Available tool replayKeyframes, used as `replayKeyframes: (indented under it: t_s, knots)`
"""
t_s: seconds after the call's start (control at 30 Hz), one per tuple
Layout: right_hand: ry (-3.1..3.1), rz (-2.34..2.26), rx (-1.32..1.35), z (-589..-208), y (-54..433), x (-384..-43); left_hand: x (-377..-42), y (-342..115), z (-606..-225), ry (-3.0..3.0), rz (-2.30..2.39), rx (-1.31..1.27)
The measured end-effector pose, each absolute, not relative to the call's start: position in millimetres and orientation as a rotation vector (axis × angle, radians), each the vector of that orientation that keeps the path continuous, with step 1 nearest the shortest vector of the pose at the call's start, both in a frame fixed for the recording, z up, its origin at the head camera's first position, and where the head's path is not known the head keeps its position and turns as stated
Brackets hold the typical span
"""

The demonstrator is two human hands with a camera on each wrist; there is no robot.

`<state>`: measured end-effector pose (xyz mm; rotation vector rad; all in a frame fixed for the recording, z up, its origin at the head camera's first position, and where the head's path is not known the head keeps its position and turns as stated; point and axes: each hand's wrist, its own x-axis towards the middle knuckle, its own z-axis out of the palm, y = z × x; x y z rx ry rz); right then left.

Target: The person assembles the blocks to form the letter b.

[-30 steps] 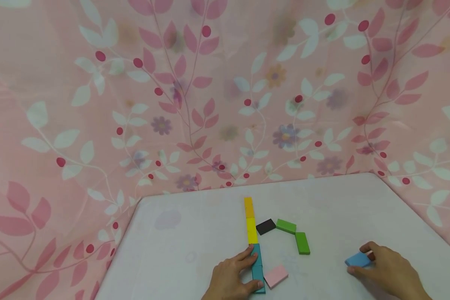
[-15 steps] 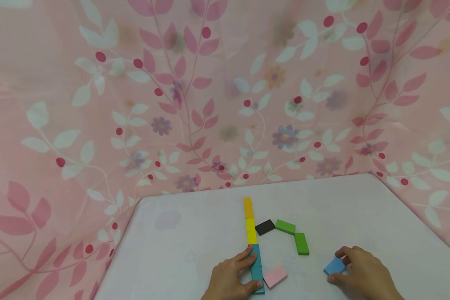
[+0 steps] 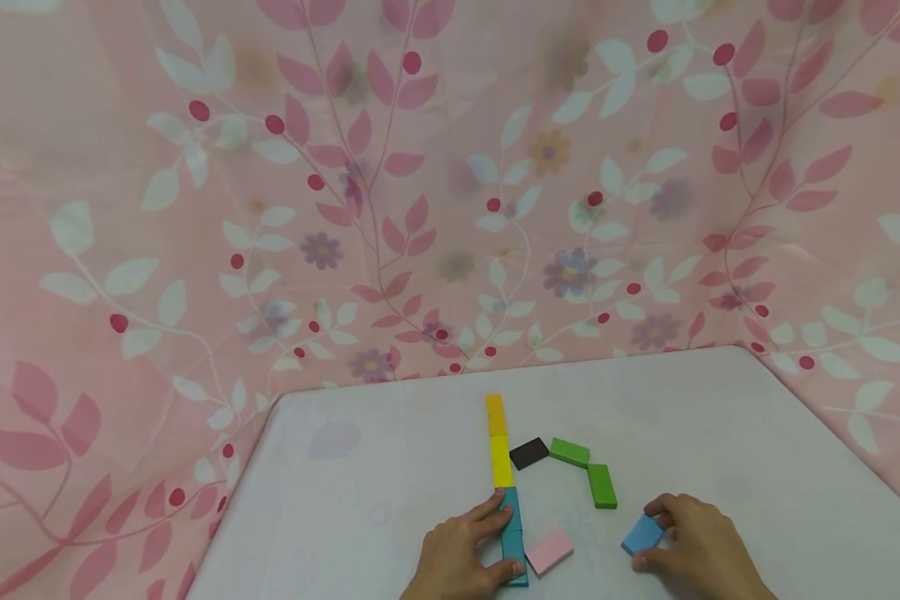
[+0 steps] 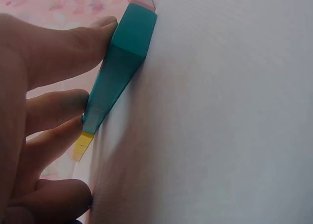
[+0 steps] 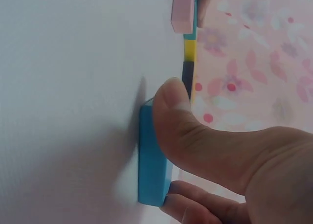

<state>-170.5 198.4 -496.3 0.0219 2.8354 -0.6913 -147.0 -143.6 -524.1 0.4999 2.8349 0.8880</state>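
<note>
My left hand (image 3: 461, 552) rests its fingertips and thumb on two teal blocks (image 3: 512, 546) laid end to end. In the left wrist view the thumb and fingers touch the top of the teal blocks (image 4: 128, 35), not wrapped round them. My right hand (image 3: 701, 546) pinches a light blue block (image 3: 642, 535) between thumb and fingers, low at the table. The right wrist view has that blue block (image 5: 152, 158) with the thumb across its top edge. A pink block (image 3: 549, 552) lies aslant, its corner at the lower teal block, between the two hands.
Beyond the teal blocks the straight row continues with a yellow block (image 3: 501, 461) and an orange block (image 3: 496, 414). A black block (image 3: 528, 453), a green block (image 3: 569, 452) and another green block (image 3: 602, 486) curve off its right side. The white table (image 3: 375, 467) meets a floral curtain (image 3: 420, 208).
My right hand has slid left with the blue block, bringing it nearer the pink block and turning it a little. The left hand stays on the teal blocks.
</note>
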Motion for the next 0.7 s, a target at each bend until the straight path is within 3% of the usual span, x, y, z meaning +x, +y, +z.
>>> replayKeyframes:
  t_s: [0.7]
  knots:
    - [2.965, -0.730, -0.200, -494, 157, -164, -148, -144, -526, 2.841, 0.885, 0.503]
